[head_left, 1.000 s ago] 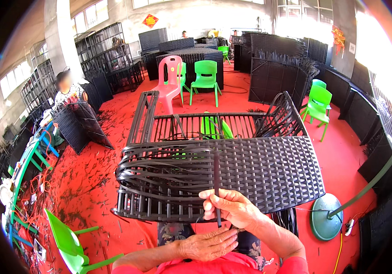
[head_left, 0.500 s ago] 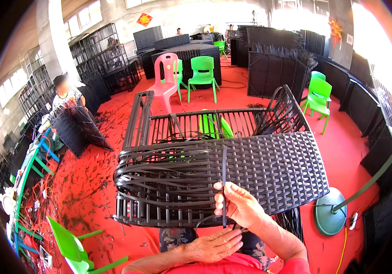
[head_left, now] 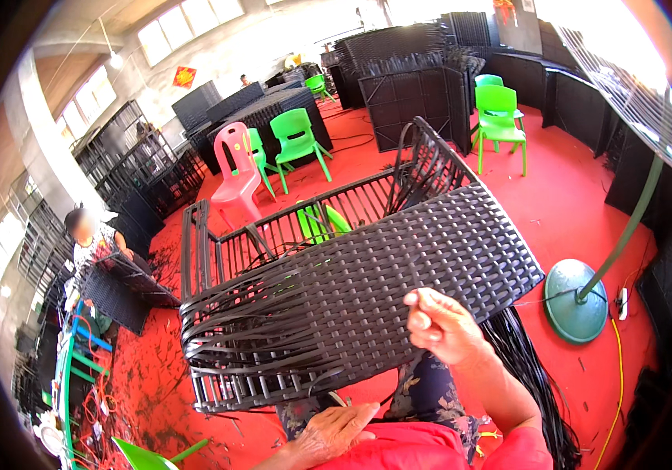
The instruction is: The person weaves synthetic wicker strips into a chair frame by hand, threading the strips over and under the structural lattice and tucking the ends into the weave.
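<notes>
1. While the black woven frame spans the near middle, its loose strands at left are best kept separate.
2. Right hand clenched, apparently pinching a dark strip; keep that flat.
3. Left hand, nearer, grasping nothing visible.

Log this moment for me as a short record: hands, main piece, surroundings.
Right hand: fingers curled before the woven frame, seemingly pinching a dark strip
Left hand: open, nothing visible in it, below the frame's near edge
Frame state: black; tight weave at right, loose strips at left
Seats beyond: pink chair, green chairs
Right side: round green base
Floor: red
</notes>
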`<act>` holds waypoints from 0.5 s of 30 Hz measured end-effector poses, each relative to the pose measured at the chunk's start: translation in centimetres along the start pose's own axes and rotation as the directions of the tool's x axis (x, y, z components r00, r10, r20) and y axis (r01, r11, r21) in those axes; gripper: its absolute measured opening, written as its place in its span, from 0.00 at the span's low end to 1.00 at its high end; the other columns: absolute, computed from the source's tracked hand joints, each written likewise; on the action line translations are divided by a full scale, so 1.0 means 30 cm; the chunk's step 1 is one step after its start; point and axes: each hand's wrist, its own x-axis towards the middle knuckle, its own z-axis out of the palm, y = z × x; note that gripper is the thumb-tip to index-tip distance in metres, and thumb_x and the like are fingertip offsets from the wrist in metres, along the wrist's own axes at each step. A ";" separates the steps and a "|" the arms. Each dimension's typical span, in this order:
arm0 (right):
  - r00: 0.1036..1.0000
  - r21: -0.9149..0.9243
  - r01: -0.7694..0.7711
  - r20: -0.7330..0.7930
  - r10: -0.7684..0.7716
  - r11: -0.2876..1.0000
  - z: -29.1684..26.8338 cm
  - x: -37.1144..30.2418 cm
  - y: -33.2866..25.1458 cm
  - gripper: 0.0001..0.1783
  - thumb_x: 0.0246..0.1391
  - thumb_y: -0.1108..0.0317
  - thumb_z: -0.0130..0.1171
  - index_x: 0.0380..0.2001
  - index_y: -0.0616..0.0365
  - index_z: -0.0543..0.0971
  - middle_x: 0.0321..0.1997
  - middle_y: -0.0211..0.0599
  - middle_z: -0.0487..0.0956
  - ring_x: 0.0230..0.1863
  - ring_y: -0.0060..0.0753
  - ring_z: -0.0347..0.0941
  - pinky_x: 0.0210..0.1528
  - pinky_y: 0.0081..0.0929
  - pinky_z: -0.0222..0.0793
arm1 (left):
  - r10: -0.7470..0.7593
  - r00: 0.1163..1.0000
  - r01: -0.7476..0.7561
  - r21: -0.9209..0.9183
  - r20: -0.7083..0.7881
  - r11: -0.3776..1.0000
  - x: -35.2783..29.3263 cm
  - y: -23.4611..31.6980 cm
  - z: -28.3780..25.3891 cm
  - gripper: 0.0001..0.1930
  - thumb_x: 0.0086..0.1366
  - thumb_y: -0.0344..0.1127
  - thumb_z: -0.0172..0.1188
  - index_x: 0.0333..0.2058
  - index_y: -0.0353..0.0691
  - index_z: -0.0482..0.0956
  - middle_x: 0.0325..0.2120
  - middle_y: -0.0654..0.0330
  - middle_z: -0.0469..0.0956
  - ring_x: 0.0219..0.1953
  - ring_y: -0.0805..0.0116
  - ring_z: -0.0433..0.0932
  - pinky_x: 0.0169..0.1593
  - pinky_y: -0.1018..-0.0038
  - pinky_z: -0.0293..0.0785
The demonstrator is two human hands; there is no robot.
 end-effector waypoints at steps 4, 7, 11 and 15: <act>0.966 -0.066 0.195 -0.162 -0.204 0.978 -0.207 -0.176 -0.112 0.13 0.67 0.59 0.47 0.46 0.53 0.75 0.24 0.22 0.70 0.17 0.12 0.56 0.20 0.14 0.52 | 0.015 0.956 -0.054 0.125 0.292 0.991 -0.033 -0.036 0.010 0.28 0.55 0.40 0.67 0.53 0.37 0.72 0.34 0.59 0.80 0.36 0.63 0.79 0.48 0.70 0.72; 0.852 -0.112 0.299 -0.416 -0.318 0.948 -0.416 -0.349 -0.170 0.12 0.67 0.60 0.48 0.46 0.51 0.75 0.25 0.21 0.70 0.17 0.12 0.56 0.19 0.12 0.51 | 0.086 0.947 -0.160 0.220 0.310 0.962 -0.005 -0.029 0.014 0.28 0.55 0.43 0.66 0.53 0.40 0.73 0.31 0.63 0.78 0.39 0.65 0.78 0.53 0.65 0.68; 0.481 -0.192 0.410 -0.785 -0.390 0.892 -0.859 -0.700 -0.142 0.11 0.63 0.61 0.53 0.46 0.48 0.75 0.25 0.19 0.70 0.15 0.09 0.54 0.14 0.12 0.48 | 0.149 0.932 -0.271 0.360 0.331 0.893 0.075 0.006 0.055 0.27 0.52 0.46 0.67 0.51 0.46 0.75 0.41 0.64 0.77 0.50 0.67 0.73 0.60 0.53 0.60; 0.029 -0.295 0.467 -0.937 -0.348 0.834 -1.296 -1.158 -0.037 0.11 0.59 0.61 0.57 0.45 0.47 0.76 0.23 0.17 0.70 0.13 0.09 0.53 0.11 0.13 0.46 | 0.235 0.895 -0.372 0.341 0.380 0.863 0.115 -0.003 0.118 0.23 0.56 0.42 0.61 0.52 0.47 0.74 0.48 0.61 0.75 0.53 0.65 0.72 0.61 0.53 0.61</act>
